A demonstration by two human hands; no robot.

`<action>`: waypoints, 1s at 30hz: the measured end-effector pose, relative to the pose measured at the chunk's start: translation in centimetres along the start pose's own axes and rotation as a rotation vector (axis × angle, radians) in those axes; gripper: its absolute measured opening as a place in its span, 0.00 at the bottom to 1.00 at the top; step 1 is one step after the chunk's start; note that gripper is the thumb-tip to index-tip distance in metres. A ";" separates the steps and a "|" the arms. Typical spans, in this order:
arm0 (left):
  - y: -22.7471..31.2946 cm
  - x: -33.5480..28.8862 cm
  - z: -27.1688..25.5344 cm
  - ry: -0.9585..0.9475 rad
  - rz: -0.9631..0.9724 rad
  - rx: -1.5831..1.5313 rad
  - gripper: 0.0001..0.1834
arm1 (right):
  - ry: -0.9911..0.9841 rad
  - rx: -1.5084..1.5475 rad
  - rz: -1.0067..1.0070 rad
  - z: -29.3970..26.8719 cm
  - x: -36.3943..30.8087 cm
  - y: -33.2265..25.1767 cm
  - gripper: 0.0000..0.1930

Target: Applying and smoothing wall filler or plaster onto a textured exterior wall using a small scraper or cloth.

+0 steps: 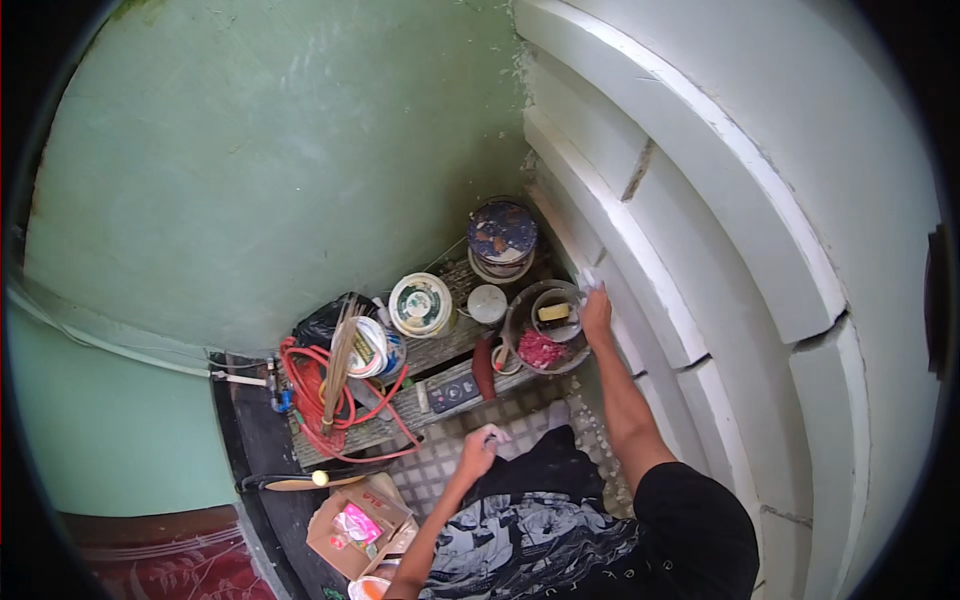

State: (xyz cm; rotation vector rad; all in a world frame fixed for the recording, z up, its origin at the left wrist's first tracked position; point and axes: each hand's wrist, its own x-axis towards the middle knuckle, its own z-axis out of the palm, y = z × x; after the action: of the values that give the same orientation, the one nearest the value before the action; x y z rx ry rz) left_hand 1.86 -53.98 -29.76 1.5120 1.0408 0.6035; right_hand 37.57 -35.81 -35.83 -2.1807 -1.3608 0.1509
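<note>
My right arm reaches out to the grey-white panelled wall (640,270). My right hand (597,312) is beside the rim of a round basin (514,318), its fingertips drawn together near the wall's lower ledge. Something pale shows at those fingertips, too small to name. Inside the basin lie a pinkish-red cloth (541,349) and a smaller clear container (568,330) with a yellow sponge (553,312) in it. My left hand (481,452) hovers by my knee, whitish fingers curled in; what they hold, if anything, is hidden.
On a weathered wooden bench (440,350) stand a paint-stained bucket (502,232), a white-lidded tub (420,305) and a small white-lidded can (487,304). A coiled red hose (390,400) and thin sticks (340,370) lie left. A cardboard box (340,535) sits on the lower left.
</note>
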 end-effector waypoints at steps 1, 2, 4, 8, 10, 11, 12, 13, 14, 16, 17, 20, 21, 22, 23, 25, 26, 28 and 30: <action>-0.1 -0.1 0.0 0.007 -0.007 0.009 0.11 | -0.009 0.053 -0.080 -0.1 0.2 -1.2 0.14; 0.3 -0.3 0.2 0.013 -0.034 0.022 0.10 | -0.022 0.024 -0.170 -0.7 0.9 -2.8 0.14; 0.2 -0.9 0.7 0.044 -0.064 0.006 0.09 | 0.003 -0.008 -0.153 -2.4 3.2 -6.1 0.14; 0.4 -1.3 1.1 0.107 -0.093 -0.056 0.09 | 0.086 -0.122 -0.023 -1.6 8.1 -5.2 0.09; 0.4 -1.7 1.2 0.165 -0.127 -0.057 0.08 | -0.013 -0.157 -0.058 0.6 8.2 -3.6 0.09; 0.4 -1.9 1.2 0.174 -0.126 -0.065 0.08 | -0.106 -0.194 -0.081 1.6 8.2 -3.2 0.09; 0.6 -2.1 1.2 0.207 -0.121 -0.073 0.09 | -0.106 -0.200 -0.090 2.7 8.3 -2.9 0.09; 0.8 -2.4 1.3 0.246 -0.117 -0.083 0.10 | -0.115 -0.175 -0.062 3.2 8.4 -3.3 0.09; 1.4 -2.6 1.4 0.281 -0.143 -0.104 0.10 | -0.123 -0.152 -0.030 3.6 8.6 -3.5 0.10; -0.2 -3.7 1.7 0.323 -0.164 -0.130 0.10 | 0.056 -0.079 -0.146 3.9 10.1 -5.7 0.09; -0.7 -4.2 2.0 0.358 -0.188 -0.144 0.10 | 0.233 0.006 -0.247 3.4 10.8 -7.3 0.09; -0.8 -4.7 2.4 0.386 -0.205 -0.189 0.10 | 0.097 -0.063 -0.103 0.1 13.6 -11.0 0.08; -0.8 -4.5 2.5 0.379 -0.217 -0.216 0.10 | 0.098 -0.064 -0.096 0.4 14.4 -10.6 0.08; -0.9 -4.2 2.6 0.369 -0.217 -0.214 0.10 | -0.049 -0.152 -0.115 0.7 15.2 -9.6 0.08; -1.0 -4.0 2.8 0.364 -0.208 -0.211 0.10 | -0.199 -0.240 -0.130 1.5 15.3 -8.3 0.09; -1.1 -3.6 2.8 0.347 -0.197 -0.210 0.10 | -0.185 -0.176 -0.078 4.2 14.2 -5.9 0.09; -1.1 -3.3 2.7 0.341 -0.163 -0.177 0.10 | -0.174 -0.109 -0.041 5.3 13.4 -4.9 0.10; -1.2 -3.3 2.3 0.332 -0.127 -0.143 0.10 | -0.174 -0.098 -0.115 5.8 11.1 -4.2 0.11; -1.2 -3.2 2.1 0.342 -0.148 -0.226 0.10 | -0.067 0.009 -0.230 5.6 7.2 -2.7 0.12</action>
State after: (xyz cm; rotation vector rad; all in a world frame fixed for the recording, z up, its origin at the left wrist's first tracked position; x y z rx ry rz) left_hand 1.77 -57.88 -30.86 1.1470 1.2845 0.8638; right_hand 36.73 -26.47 -37.76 -2.0097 -1.6326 0.1429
